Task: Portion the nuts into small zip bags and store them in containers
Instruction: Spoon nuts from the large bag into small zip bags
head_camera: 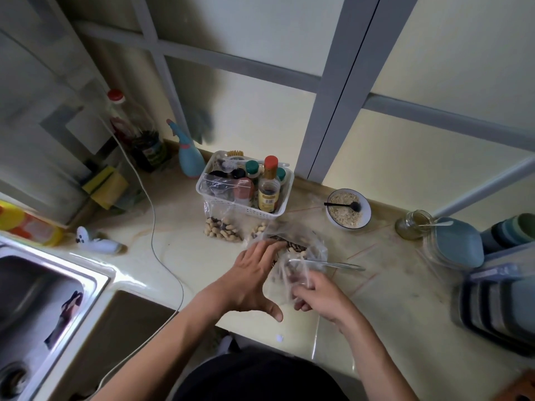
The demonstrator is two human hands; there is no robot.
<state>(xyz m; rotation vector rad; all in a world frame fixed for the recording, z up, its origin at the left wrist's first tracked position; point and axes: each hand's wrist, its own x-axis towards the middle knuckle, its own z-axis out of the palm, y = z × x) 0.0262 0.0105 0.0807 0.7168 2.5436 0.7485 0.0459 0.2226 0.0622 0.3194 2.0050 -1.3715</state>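
The left hand (254,273) reached palm-down into the large nut bag (292,244), fingers extended, thumb spread wide; the right hand (318,296) pinched a small zip bag (292,273) with curled fingers above the surface (376,299).

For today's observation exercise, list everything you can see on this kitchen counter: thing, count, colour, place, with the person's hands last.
Filled zip bags of nuts: two, clear, leaning against the basket front.
Open bag of seeds: one, clear, counter centre.
Small zip bag: one, clear, in the right hand.
Metal spoon: one, silver, by the open bag.
Basket: one, white, holding condiment bottles.
Bowl: one, white, holding oats and a black spoon.
Glass jar: one, clear, right of bowl.
Containers: several, blue-grey lids, far right.
Spray bottle: one, blue, behind basket.
Sink: one, steel, left.
Left hand: reaching into the open bag.
Right hand: pinching the small bag.
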